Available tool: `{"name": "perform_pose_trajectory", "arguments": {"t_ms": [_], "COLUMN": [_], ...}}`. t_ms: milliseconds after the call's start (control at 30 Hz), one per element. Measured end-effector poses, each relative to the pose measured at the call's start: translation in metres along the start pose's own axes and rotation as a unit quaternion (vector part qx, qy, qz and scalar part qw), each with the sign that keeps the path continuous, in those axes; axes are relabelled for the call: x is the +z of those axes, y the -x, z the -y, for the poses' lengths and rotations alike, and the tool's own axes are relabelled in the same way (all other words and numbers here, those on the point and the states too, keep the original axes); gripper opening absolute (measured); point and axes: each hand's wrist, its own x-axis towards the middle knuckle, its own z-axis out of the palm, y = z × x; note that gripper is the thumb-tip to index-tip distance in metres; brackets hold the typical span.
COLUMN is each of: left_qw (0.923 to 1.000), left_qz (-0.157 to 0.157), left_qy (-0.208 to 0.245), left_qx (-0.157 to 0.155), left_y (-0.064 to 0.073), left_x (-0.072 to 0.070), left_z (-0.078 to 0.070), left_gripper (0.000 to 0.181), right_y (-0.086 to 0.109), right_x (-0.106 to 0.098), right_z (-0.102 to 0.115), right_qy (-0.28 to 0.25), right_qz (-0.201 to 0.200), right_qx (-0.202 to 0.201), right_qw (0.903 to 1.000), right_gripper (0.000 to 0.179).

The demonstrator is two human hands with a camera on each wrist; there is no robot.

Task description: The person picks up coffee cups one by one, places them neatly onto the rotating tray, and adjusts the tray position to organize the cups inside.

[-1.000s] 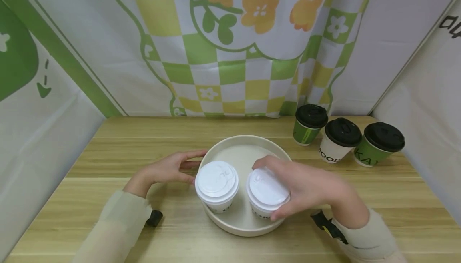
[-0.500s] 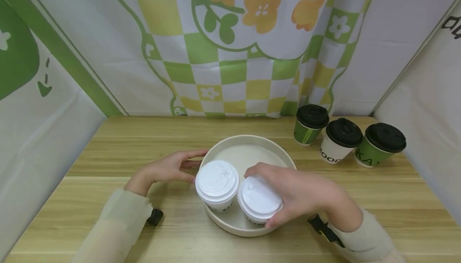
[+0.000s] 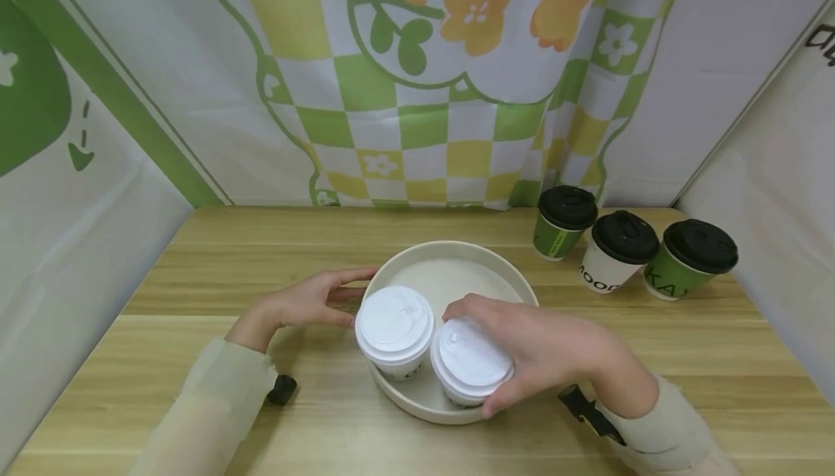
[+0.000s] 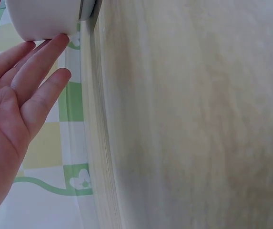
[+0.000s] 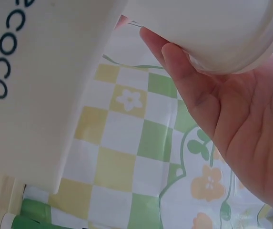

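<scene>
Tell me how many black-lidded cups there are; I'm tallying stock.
3, in a row at the table's back right: a green cup, a white cup and another green cup. None look hidden.

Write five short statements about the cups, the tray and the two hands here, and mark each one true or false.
1. The right hand grips the right white-lidded paper cup from above. True.
2. Both white-lidded cups stand on the bare wooden table. False: both stand in the round cream tray.
3. The left hand rests with straight fingers at the tray's left rim. True.
4. Three black-lidded paper cups stand at the table's back right. True.
5. The left white-lidded paper cup has its lid off. False: its lid is on.
</scene>
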Motion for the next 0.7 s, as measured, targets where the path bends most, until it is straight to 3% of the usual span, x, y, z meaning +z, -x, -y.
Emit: {"name": "perform_pose_trajectory", "arguments": {"t_ms": [167, 367, 533, 700], "left_qw": [1.0000, 1.0000, 1.0000, 1.0000], "left_qz": [0.003, 0.002, 0.001, 0.000], "left_qy": [0.002, 0.004, 0.001, -0.002], "left_qx": [0.009, 0.008, 0.008, 0.006], "left_y": [-0.001, -0.001, 0.000, 0.001], "left_x": [0.000, 0.001, 0.001, 0.002], "left_z": [0.002, 0.002, 0.002, 0.003], "left_gripper": [0.087, 0.088, 0.088, 0.087], "right_y": [0.002, 0.004, 0.008, 0.015], "right_x": [0.000, 0.001, -0.003, -0.009], "right_z": [-0.001, -0.003, -0.002, 0.000], "right_qy": [0.003, 0.021, 0.031, 0.077], "right_qz": [0.002, -0.006, -0.027, -0.051], "right_qx": [0.010, -0.008, -0.005, 0.008], "right_qw": [0.9999, 0.9997, 0.9991, 0.9956], "right_gripper": [0.100, 0.113, 0.111, 0.110]}}
